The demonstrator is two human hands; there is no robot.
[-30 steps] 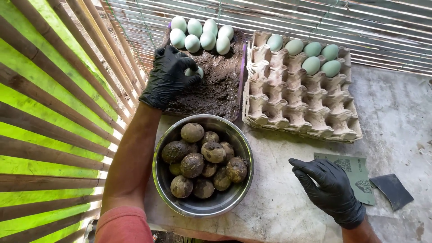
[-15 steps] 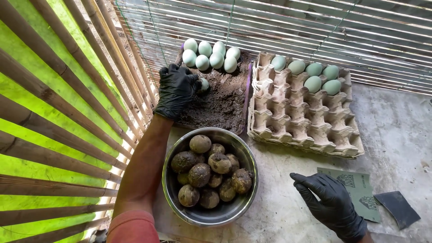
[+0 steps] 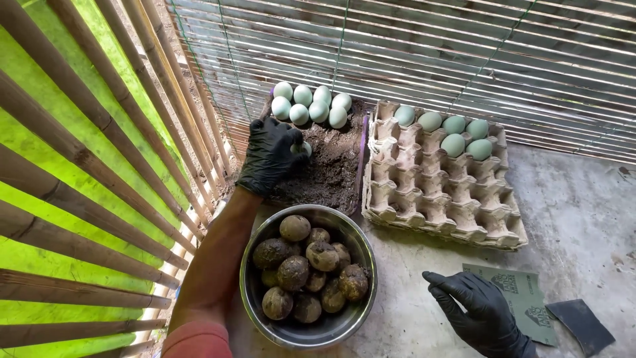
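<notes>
My left hand point(image 3: 270, 158), in a black glove, is closed around a pale green egg point(image 3: 304, 148) and presses it into a tray of dark soil point(image 3: 334, 171). Several clean pale green eggs point(image 3: 311, 104) lie at the far end of that tray. Just below my left forearm stands a metal bowl point(image 3: 313, 330) filled with several mud-coated eggs point(image 3: 307, 266). My right hand point(image 3: 477, 310), also gloved in black, rests spread on the concrete surface with nothing in it, beside a green sandpaper sheet point(image 3: 522, 297).
A cardboard egg carton point(image 3: 437, 196) lies right of the soil tray, with several pale green eggs point(image 3: 445, 130) in its far rows. A dark sandpaper piece point(image 3: 582, 325) lies at the lower right. Bamboo slats point(image 3: 99, 172) form walls on the left and behind.
The view has shifted, so everything sits lower and more to the right in frame. My left hand stays on the egg in the soil; my right hand stays flat on the surface.
</notes>
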